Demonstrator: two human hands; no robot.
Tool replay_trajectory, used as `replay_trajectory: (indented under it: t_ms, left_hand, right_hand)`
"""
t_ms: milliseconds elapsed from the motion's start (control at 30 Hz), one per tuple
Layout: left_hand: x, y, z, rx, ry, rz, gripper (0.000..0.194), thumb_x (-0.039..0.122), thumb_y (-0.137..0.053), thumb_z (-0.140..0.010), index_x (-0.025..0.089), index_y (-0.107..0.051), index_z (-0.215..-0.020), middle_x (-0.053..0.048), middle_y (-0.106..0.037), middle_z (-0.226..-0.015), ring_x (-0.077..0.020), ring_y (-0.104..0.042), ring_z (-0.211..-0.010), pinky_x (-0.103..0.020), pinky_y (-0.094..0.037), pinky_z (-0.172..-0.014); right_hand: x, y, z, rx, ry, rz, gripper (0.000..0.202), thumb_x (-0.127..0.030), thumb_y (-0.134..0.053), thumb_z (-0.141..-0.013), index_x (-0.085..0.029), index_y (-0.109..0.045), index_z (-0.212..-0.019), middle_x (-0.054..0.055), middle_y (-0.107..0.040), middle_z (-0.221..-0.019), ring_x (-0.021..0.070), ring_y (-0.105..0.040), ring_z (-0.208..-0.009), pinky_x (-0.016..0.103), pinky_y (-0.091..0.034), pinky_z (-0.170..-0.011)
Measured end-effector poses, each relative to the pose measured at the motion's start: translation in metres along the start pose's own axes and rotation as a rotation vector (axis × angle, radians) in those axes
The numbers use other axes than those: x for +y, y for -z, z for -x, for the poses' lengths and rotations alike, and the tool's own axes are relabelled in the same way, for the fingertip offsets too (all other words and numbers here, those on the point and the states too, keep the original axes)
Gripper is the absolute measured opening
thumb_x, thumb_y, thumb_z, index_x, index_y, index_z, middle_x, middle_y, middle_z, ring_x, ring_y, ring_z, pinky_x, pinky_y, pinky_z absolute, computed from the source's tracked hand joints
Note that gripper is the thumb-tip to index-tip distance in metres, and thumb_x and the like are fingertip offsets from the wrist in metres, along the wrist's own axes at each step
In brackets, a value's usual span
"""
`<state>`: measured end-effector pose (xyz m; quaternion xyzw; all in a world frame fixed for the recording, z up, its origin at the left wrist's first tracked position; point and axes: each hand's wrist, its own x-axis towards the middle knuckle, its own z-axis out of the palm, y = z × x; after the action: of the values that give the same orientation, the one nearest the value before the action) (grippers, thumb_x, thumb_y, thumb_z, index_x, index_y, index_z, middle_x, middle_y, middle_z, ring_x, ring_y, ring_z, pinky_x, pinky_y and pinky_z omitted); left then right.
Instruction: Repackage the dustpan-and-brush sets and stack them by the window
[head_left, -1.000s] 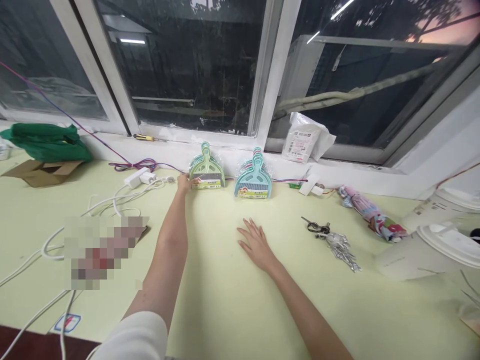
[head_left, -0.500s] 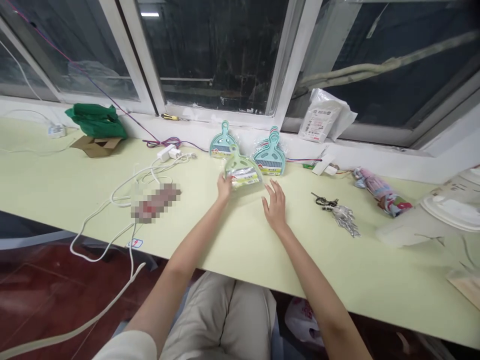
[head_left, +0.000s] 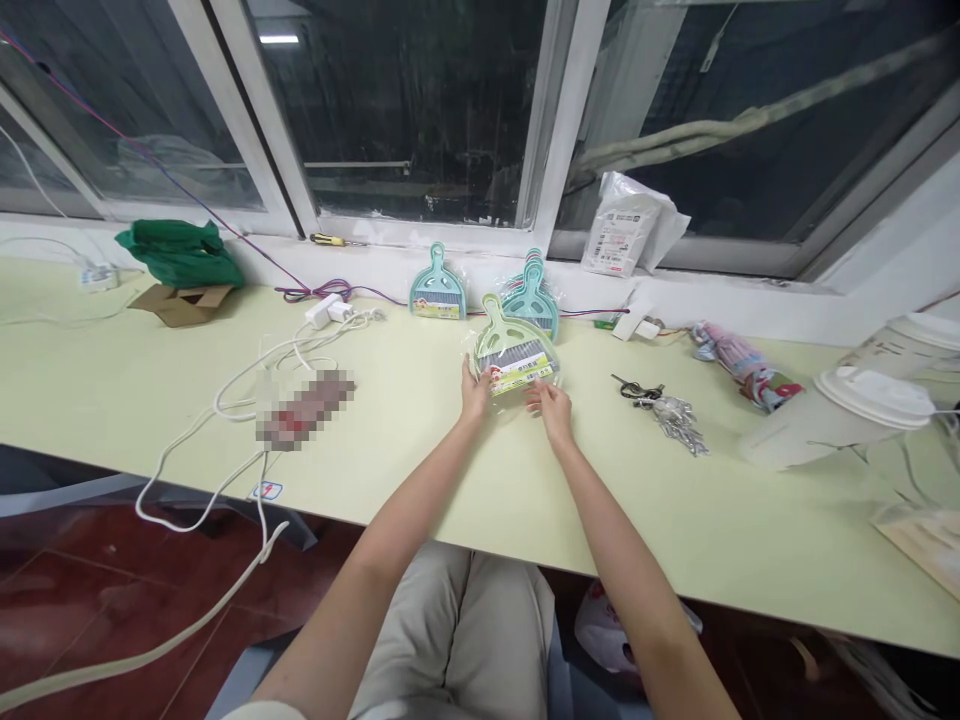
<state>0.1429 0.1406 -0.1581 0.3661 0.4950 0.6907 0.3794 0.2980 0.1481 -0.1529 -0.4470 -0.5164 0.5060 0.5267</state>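
Pale green table (head_left: 112, 400), dark windows (head_left: 405, 100) — red floor (head_left: 45, 620)

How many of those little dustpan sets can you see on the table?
3 clear: a green dustpan set in both hands, a blue one by the window wall, a teal one fronting a stack that may hide more.

Both bare forearms stretched forward and converging toward the middle. Left hand (head_left: 475, 388) raised with fingers curled in a pinch, thumb side up. Right hand (head_left: 553, 408) just beside it, palm down, fingertips likewise pinching, wrists near each other.
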Motion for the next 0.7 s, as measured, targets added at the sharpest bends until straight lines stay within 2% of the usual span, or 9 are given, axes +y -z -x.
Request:
replay_trajectory:
  t_ms: [100,167,233,300,367,467,567,700]
  left_hand:
    - [0.004,-0.001,-0.003,-0.049,0.061,0.118,0.047,0.044,-0.067,-0.077,0.018,-0.056,-0.116,-0.009,-0.067,-0.105,-0.0235,-0.064,-0.100,-0.037,-0.051,-0.087]
    - [0.007,-0.002,-0.004,-0.176,0.146,0.169,0.055,0.036,-0.074,-0.070,0.021,-0.055,-0.119,-0.007,-0.067,-0.108,-0.0234,-0.065,-0.097,-0.038,-0.053,-0.085]
    - [0.008,-0.002,-0.005,-0.306,0.208,0.183,0.065,0.031,-0.078,-0.065,0.025,-0.053,-0.125,-0.006,-0.067,-0.112,-0.0238,-0.066,-0.098,-0.039,-0.053,-0.085]
    - [0.008,0.000,-0.008,-0.373,0.235,0.166,0.059,0.035,-0.075,-0.068,0.025,-0.055,-0.123,-0.008,-0.067,-0.114,-0.0253,-0.066,-0.100,-0.041,-0.053,-0.087]
    - [0.006,0.002,-0.014,-0.356,0.225,0.122,0.049,0.048,-0.065,-0.078,0.022,-0.058,-0.119,-0.010,-0.066,-0.116,-0.0268,-0.064,-0.104,-0.043,-0.053,-0.089]
    - [0.002,0.005,-0.023,-0.238,0.149,0.036,0.050,0.059,-0.047,-0.087,0.022,-0.059,-0.118,-0.010,-0.063,-0.123,-0.0258,-0.060,-0.114,-0.042,-0.050,-0.094]
    - [-0.001,0.006,-0.024,-0.123,0.098,0.107,0.044,0.055,-0.055,-0.085,0.023,-0.061,-0.115,-0.006,-0.062,-0.126,-0.0239,-0.056,-0.120,-0.038,-0.047,-0.099]
    - [0.001,0.005,-0.016,-0.066,0.175,0.297,0.040,0.050,-0.069,-0.076,0.019,-0.067,-0.102,-0.007,-0.068,-0.112,-0.0248,-0.061,-0.111,-0.037,-0.047,-0.097]
  right_hand:
    - [0.004,0.001,-0.006,-0.005,-0.041,-0.210,0.045,-0.052,-0.074,-0.066,-0.016,-0.063,-0.091,0.006,-0.071,-0.083,0.0175,-0.068,-0.071,0.031,-0.056,-0.071]
    - [0.007,0.004,-0.010,0.024,-0.001,-0.289,0.044,-0.044,-0.077,-0.064,-0.017,-0.060,-0.095,0.007,-0.072,-0.093,0.0193,-0.069,-0.088,0.034,-0.055,-0.083]
    - [0.008,0.008,-0.014,0.060,0.018,-0.318,0.046,-0.039,-0.077,-0.064,-0.019,-0.057,-0.101,0.008,-0.071,-0.101,0.0207,-0.067,-0.099,0.035,-0.054,-0.088]
    - [0.008,0.011,-0.018,0.072,-0.003,-0.327,0.051,-0.038,-0.078,-0.062,-0.020,-0.054,-0.104,0.007,-0.070,-0.100,0.0217,-0.067,-0.099,0.036,-0.055,-0.086]
    - [0.007,0.013,-0.020,0.059,-0.029,-0.328,0.056,-0.038,-0.081,-0.058,-0.022,-0.053,-0.104,0.005,-0.071,-0.095,0.0219,-0.068,-0.093,0.037,-0.058,-0.081]
    - [0.004,0.012,-0.014,0.010,-0.048,-0.325,0.062,-0.037,-0.083,-0.055,-0.024,-0.053,-0.107,0.002,-0.071,-0.091,0.0205,-0.070,-0.087,0.036,-0.059,-0.076]
    - [0.003,0.012,-0.005,-0.012,-0.071,-0.331,0.063,-0.037,-0.084,-0.056,-0.023,-0.053,-0.109,0.002,-0.072,-0.087,0.0200,-0.070,-0.083,0.035,-0.060,-0.074]
    - [-0.002,0.011,0.004,0.008,-0.108,-0.350,0.057,-0.032,-0.084,-0.058,-0.022,-0.056,-0.106,0.002,-0.073,-0.085,0.0207,-0.070,-0.082,0.035,-0.061,-0.075]
